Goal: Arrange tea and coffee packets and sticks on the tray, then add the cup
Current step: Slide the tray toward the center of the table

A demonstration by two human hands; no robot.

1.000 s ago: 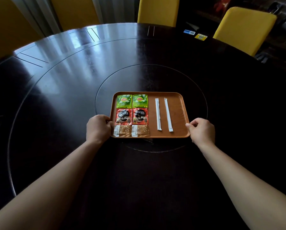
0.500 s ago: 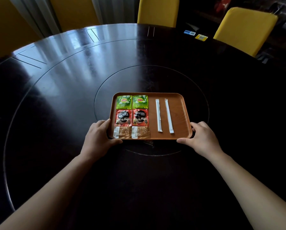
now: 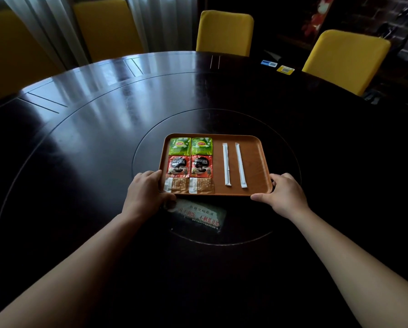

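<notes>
Both hands gripped the near corners of a loaded tray; no cup was in view.

The left hand [image 3: 146, 192] curled round the near-left corner of the rectangular orange-brown wooden tray [image 3: 255, 162], which sat over the inner ring of the round dark glossy table [image 3: 91, 138]. From the left lay two green tea packets [image 3: 180, 146] marked "Lipton", nearer than those two red coffee packets [image 3: 178, 166] marked "NESCAFÉ", then two brown translucent sachets [image 3: 177, 185] with print too small to read, and two white paper-wrapped sticks [image 3: 226, 164]. The right hand [image 3: 284, 195] clasped the near-right corner. The tray looked stiff and light, but its loose, slick packets would likely slide if tipped, so a level hold at both rims suited it. A dark printed card [image 3: 198, 215] under the near edge bore Chinese characters too blurred to read.
</notes>
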